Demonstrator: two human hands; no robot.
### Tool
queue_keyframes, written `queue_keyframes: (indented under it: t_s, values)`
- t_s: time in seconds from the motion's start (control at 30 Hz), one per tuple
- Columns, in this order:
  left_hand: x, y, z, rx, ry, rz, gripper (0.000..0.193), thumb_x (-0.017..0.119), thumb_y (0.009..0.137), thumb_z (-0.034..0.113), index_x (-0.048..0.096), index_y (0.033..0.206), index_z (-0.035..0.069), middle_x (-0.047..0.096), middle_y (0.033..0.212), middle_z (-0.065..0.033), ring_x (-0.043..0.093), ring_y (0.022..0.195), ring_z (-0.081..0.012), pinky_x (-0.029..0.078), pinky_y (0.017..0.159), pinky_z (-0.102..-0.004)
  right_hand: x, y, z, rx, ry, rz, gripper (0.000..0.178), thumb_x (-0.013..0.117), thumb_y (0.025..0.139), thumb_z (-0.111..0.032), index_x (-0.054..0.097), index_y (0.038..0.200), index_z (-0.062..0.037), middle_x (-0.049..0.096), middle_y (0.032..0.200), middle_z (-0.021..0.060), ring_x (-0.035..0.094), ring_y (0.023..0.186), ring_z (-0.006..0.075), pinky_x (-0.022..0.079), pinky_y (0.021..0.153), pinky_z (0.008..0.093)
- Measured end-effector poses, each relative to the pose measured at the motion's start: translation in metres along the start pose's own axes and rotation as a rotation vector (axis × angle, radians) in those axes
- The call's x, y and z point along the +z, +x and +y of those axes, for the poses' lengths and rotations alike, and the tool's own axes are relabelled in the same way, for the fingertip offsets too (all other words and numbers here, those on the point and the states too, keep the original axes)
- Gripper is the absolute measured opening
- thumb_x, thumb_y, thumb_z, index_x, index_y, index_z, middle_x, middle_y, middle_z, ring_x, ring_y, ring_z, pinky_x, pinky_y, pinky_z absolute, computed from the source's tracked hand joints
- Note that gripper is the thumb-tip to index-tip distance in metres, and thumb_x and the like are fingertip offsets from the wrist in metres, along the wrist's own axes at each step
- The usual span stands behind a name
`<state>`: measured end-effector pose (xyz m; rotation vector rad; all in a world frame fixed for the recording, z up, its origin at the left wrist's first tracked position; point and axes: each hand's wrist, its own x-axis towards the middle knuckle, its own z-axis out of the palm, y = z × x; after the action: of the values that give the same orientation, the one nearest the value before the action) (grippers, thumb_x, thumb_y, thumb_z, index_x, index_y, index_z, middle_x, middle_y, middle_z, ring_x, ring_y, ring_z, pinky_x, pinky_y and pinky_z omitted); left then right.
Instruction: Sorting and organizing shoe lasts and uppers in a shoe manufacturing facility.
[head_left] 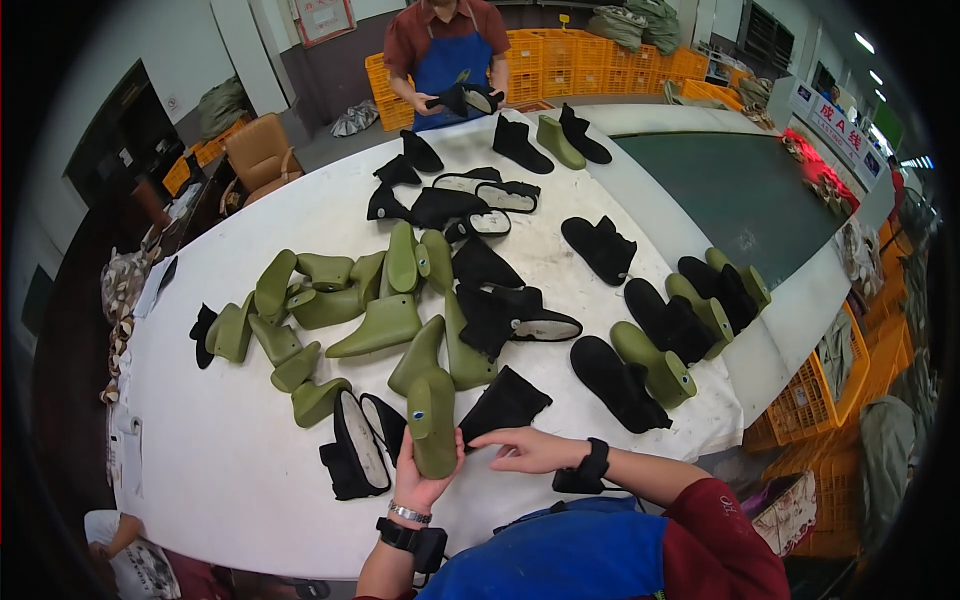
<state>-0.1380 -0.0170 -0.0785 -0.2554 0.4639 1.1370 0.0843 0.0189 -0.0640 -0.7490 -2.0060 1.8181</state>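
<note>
My left hand is wrapped round the lower part of an olive-green shoe last, held upright just above the table's near side. To its right, my right hand has its index finger stretched out, with nothing visible in it. That fingertip is close to a black ankle boot lying on the table; whether they touch I cannot tell. Left of the held last lies a black shoe with a pale sole. A heap of green lasts is spread beyond my hands, with black boots along its right side.
Black boots and green lasts stand in pairs toward the right edge of the white table. Across it, a co-worker in a blue apron holds a black shoe. A green conveyor belt runs off at right, above orange crates.
</note>
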Motion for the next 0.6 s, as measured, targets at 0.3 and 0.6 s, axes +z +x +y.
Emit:
queue_keyframes:
  t_s: [0.3, 0.6]
  values:
    - [0.038, -0.013, 0.145, 0.22, 0.054, -0.295, 0.048, 0.048, 0.086, 0.022, 0.036, 0.123, -0.007, 0.041, 0.118, -0.0229, 0.047, 0.106, -0.0313, 0.044, 0.091, -0.042, -0.01, -0.129, 0.102, 0.488, -0.395, 0.072, 0.022, 0.052, 0.077, -0.029, 0.062, 0.082, -0.0102, 0.063, 0.079, 0.0102, 0.059, 0.074, 0.0295, 0.046, 0.068, 0.0374]
    - [0.022, 0.074, 0.322, 0.352, -0.363, -0.04, 0.07, 0.06, 0.078, 0.008, 0.018, 0.133, -0.003, 0.029, 0.131, -0.0235, 0.038, 0.119, -0.0375, 0.042, 0.097, -0.0457, -0.003, -0.139, 0.109, 0.529, -0.35, 0.512, 0.026, 0.053, 0.078, -0.031, 0.059, 0.064, -0.0093, 0.057, 0.051, 0.0038, 0.059, 0.058, 0.0234, 0.045, 0.059, 0.0355]
